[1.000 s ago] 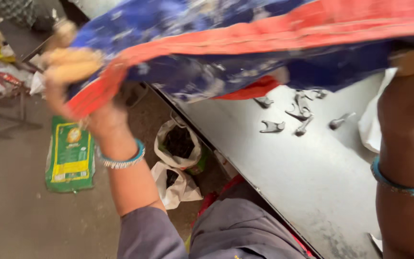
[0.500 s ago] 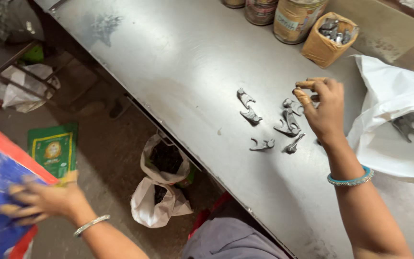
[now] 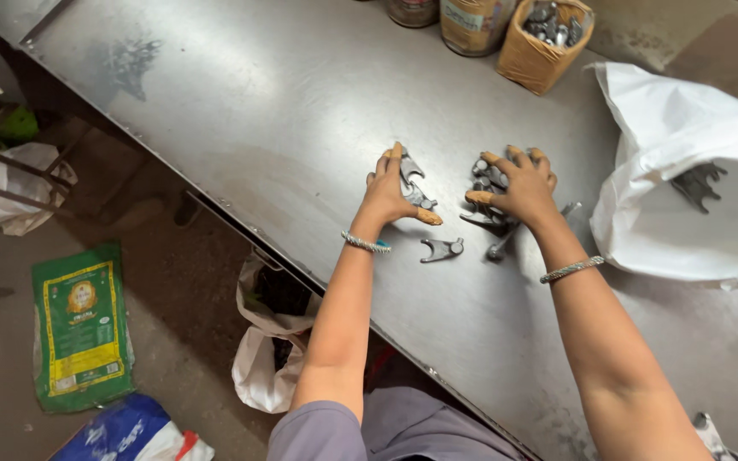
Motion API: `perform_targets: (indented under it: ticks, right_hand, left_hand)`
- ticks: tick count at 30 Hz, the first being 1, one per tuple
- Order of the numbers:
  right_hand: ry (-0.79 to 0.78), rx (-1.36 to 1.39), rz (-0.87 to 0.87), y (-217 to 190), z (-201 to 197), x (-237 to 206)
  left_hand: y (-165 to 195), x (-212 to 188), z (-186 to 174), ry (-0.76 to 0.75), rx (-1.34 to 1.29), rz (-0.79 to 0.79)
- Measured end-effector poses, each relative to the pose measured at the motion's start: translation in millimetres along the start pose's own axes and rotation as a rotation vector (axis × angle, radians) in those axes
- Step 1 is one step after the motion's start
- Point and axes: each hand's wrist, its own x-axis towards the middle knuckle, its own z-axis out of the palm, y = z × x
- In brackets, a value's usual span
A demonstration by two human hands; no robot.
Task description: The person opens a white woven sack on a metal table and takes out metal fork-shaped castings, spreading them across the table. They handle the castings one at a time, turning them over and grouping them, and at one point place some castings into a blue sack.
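Both my hands rest on a grey metal table (image 3: 241, 128) among several small forked metal parts. My left hand (image 3: 392, 192) lies flat with fingers spread over two of the parts (image 3: 413, 181). My right hand (image 3: 518, 183) covers a small heap of the same parts (image 3: 487, 179), fingers curled around them. One loose fork-shaped part (image 3: 442, 249) lies on the table between my wrists, just below the left thumb. A bolt-like piece (image 3: 499, 248) pokes out beside my right wrist.
A white sack (image 3: 685, 171) with dark parts inside lies at the right. A small woven basket (image 3: 544, 38) of metal pieces and two tins (image 3: 471, 21) stand at the far edge. On the floor: a green bag (image 3: 80, 324), a blue bag (image 3: 134, 431), a white bag (image 3: 266, 358).
The blue and red sack I held up is now down on the floor at the lower left. My left hand has come onto the table beside the right, over the metal parts.
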Motion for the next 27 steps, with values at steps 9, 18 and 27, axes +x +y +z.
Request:
perform_targets:
  ticks: [9,18,27]
  right_hand:
    - [-0.013,0.07,-0.09,-0.2,13.0,-96.0]
    - [-0.085,0.084,0.045,27.1,-17.5,-238.6]
    - [0.164,-0.031,0.231,31.6,-23.5,-334.3]
  left_hand:
    - [16.5,-67.5,39.9,-0.284,0.114,0.173]
    - [35.7,-161.3,90.3,-0.369,-0.009,0.261]
    - [58.2,-169.7,87.8,-0.335,-0.058,0.261]
